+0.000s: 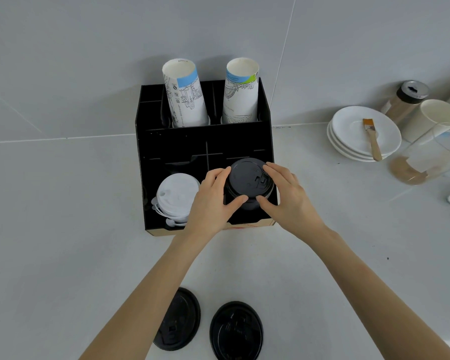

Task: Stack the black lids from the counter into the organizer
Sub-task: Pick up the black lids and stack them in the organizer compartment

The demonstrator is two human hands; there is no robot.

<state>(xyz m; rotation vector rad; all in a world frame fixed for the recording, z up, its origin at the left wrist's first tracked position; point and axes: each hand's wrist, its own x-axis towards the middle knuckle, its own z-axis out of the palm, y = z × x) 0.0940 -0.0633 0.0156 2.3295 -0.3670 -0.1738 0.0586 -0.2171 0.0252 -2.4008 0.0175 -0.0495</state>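
A black organizer (177, 141) stands on the counter against the wall. Over its front right compartment sits a stack of black lids (248, 181). My left hand (213, 201) grips the stack's left side and my right hand (286, 196) grips its right side, thumbs at the front. Two more black lids lie flat on the counter near me: one (178, 319) partly under my left forearm, the other (235, 331) to its right. How deep the stack reaches into the compartment is hidden.
White lids (176, 196) fill the front left compartment. Two tall stacks of paper cups (185, 97) (240, 92) stand in the back slots. At right are stacked white saucers (348, 141) with a brush (373, 139), a shaker jar (405, 100), a cup and a clear pitcher.
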